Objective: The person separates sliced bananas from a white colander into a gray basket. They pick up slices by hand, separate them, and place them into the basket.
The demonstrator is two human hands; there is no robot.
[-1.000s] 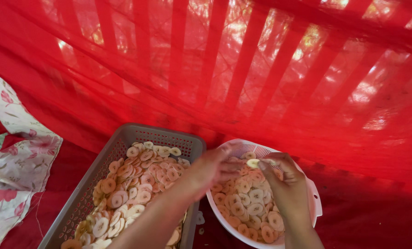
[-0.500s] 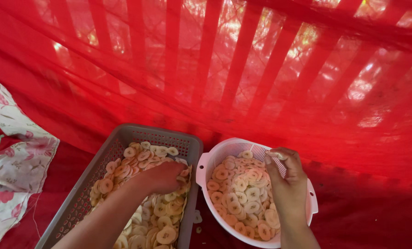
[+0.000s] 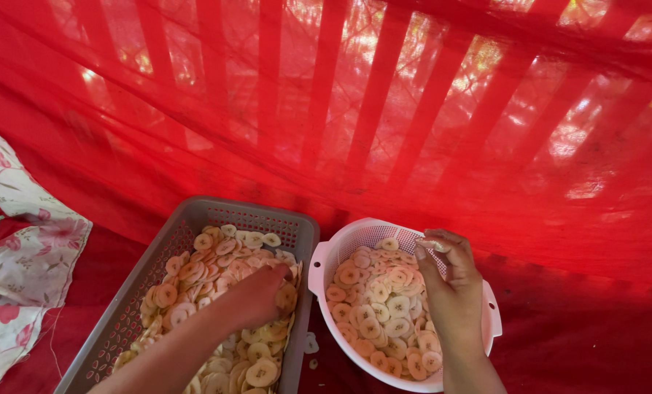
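A grey slotted basket at lower left is filled with several pale round fruit slices. My left hand lies palm down in that pile, fingers curled among the slices near the basket's right wall. Beside it stands a round white colander holding more slices. My right hand hovers over the colander's right side and pinches one thin slice between fingertips.
Red netting hangs as a wall behind and covers the ground. A floral cloth lies at the left edge. A couple of loose slices sit on the red ground between the two containers.
My left hand has come back from the colander into the grey basket and settled lower in the pile. My right hand stays over the colander, holding a slice.
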